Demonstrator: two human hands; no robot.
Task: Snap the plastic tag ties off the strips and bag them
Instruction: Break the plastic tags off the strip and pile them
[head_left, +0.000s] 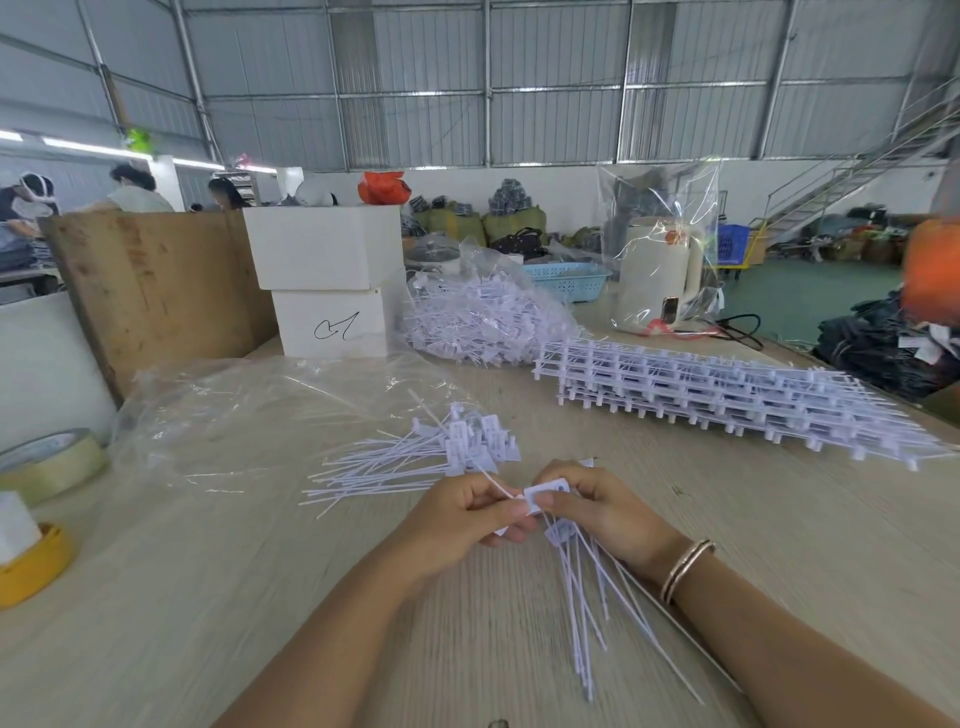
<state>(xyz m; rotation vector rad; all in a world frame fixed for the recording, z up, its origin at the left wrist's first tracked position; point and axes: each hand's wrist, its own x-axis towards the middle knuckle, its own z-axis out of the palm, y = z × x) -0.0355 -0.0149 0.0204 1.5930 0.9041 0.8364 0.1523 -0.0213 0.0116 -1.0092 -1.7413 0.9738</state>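
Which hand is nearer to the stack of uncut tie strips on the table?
The right hand. The stack of strips lies beyond it and to its right, apart from it. The left hand sits further left, with the right hand between it and the stack.

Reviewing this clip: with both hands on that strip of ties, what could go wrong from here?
1. The right hand holds a bunch of ties whose tails fan out loosely; some might slip onto the table.
2. The loose pile of ties lies outside the empty bag, so they may scatter before bagging.
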